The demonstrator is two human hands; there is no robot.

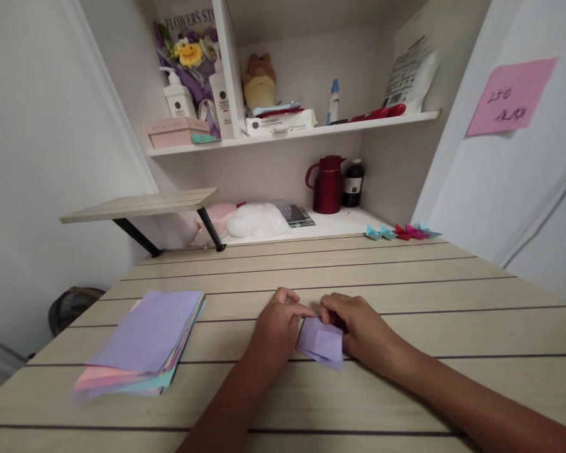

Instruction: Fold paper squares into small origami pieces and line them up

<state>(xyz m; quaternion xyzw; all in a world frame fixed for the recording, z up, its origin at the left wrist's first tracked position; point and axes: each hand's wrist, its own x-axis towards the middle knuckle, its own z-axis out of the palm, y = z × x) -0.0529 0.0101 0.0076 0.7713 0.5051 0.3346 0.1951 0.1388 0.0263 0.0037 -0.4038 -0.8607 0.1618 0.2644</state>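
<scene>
A small folded piece of purple paper is held between my two hands, just above the wooden table. My left hand pinches its upper left corner, thumb and forefinger close together. On the other side, my right hand has its fingers curled round the upper right edge, and some of those fingertips are hidden behind the paper. Creases and overlapping layers show on the paper's face. To the left lies a stack of coloured paper sheets with a purple sheet on top.
Several small folded paper shapes in blue, red and pink line the table's back right edge. A raised wooden stand on black legs is at the back left. Behind the table, a shelf holds a red jug and a dark bottle.
</scene>
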